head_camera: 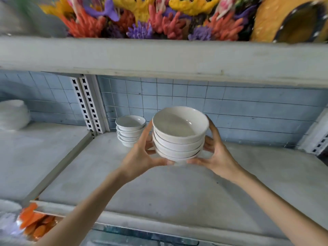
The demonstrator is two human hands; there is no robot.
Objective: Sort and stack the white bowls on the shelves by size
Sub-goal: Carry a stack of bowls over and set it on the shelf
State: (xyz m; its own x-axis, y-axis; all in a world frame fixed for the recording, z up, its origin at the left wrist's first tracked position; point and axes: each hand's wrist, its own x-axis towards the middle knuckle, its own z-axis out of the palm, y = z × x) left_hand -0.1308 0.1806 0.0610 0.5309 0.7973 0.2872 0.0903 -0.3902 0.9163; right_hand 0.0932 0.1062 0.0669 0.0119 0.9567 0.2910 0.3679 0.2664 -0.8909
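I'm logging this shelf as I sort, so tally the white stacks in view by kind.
Held stack of larger bowls, between left hand and right hand: 1
Standing stack of smaller bowls on the shelf: 1
Far-left blurred white stack, kind unclear: 1
Total: 3 stacks

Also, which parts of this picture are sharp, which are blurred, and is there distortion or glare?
Head view: the held stack of bowls, the left hand and the right hand are sharp; the colourful decorations above are blurred; the wide lens bends the upper shelf edge; light is soft, with one small glint inside the top bowl.
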